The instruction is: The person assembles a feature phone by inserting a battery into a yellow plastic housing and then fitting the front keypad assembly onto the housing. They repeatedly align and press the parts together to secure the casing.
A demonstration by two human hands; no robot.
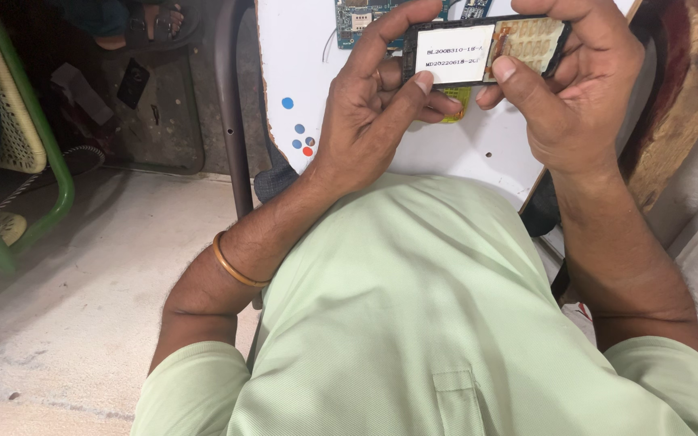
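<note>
I hold a small opened phone body (482, 50) with a black frame between both hands, above a white work board (300, 48). A white label patch covers its middle and an orange-gold flex part shows at its right end. My left hand (369, 113) grips its left end, thumb pressed on the lower edge of the white patch. My right hand (579, 81) grips the right end, thumb on the lower edge near the gold part. A yellow-green piece (456, 105) peeks out under my left fingers.
A blue circuit board (355, 16) lies on the white board's far side, with coloured dots (300, 139) near the chipped left edge. A dark metal leg (232, 121) runs beside it. A green-framed chair (38, 137) stands left on the concrete floor (82, 307).
</note>
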